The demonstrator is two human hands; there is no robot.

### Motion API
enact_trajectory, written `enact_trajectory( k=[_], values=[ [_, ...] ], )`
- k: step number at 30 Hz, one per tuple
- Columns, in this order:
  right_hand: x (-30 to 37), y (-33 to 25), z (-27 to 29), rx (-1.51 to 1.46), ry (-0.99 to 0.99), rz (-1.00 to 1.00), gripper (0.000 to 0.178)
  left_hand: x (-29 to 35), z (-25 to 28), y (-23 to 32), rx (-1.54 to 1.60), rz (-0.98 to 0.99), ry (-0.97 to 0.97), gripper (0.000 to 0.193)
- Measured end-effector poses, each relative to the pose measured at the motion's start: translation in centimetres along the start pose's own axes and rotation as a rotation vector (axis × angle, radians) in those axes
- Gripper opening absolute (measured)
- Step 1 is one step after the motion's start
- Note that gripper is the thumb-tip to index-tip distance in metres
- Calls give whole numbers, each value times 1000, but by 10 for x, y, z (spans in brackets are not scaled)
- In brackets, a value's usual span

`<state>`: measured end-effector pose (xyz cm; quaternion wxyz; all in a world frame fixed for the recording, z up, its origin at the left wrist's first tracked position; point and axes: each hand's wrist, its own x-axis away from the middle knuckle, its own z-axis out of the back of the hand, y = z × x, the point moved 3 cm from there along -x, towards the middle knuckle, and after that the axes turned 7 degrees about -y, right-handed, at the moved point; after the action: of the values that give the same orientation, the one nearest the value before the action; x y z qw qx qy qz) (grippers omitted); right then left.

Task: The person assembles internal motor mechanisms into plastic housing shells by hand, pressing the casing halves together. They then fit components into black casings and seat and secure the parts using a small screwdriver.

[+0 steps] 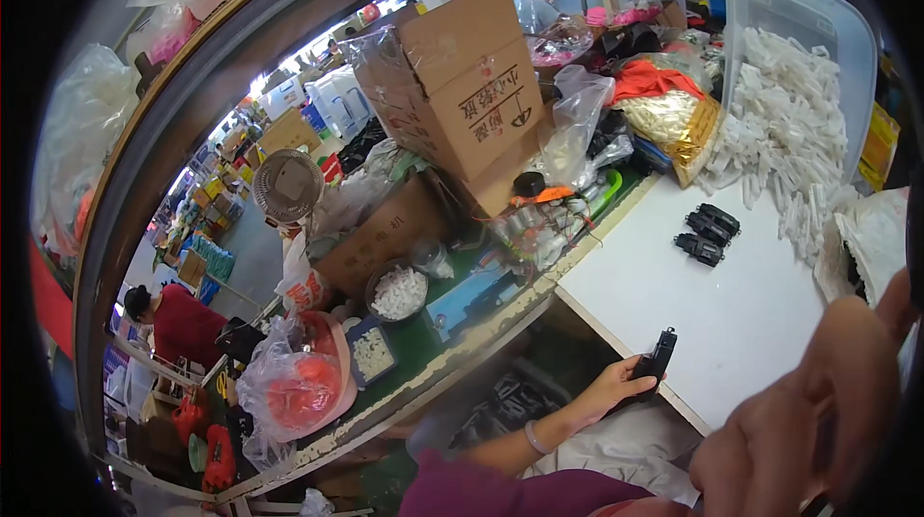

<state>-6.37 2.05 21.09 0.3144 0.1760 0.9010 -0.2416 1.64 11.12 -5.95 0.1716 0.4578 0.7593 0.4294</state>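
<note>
My left hand [621, 388], a bracelet on its wrist, grips a slim black plastic device [657, 361] upright over the near edge of the white tabletop [616, 276]. Very close and blurred at the lower right is my right hand [799, 411]. Its fingers are curled, and whatever they hold, if anything, cannot be made out. Several similar black devices [707, 234] lie together farther back on the white surface. Beyond them a large heap of clear plastic pieces [780, 122] spills from a tipped translucent bin [861, 64].
Left of the tabletop runs a green bench carrying an open cardboard box [472, 84], a bowl of white pieces [398, 294], a blue tray [373, 351] and a bagged red basin [313, 387]. A gold bag [698, 137] borders the heap. A person [183, 324] sits far left.
</note>
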Motion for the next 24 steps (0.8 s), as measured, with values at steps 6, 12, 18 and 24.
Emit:
enact_trajectory(
  k=[6, 12, 18, 24],
  values=[
    [-10, 14, -2, -15, -185, -37, 51, -10, 3, -3, -42, -44, -62, 32],
    [-12, 54, 90, 250, 93, -5, 45, -6, 24, 19, -55, -154, 103, 34],
    [83, 34, 200, 959, 707, -323, 29, -52, 39, 16, -257, -329, 257, 43],
    [193, 33, 263, 1239, 769, -522, 29, -85, 35, -9, -545, -467, 409, 58]
  ],
)
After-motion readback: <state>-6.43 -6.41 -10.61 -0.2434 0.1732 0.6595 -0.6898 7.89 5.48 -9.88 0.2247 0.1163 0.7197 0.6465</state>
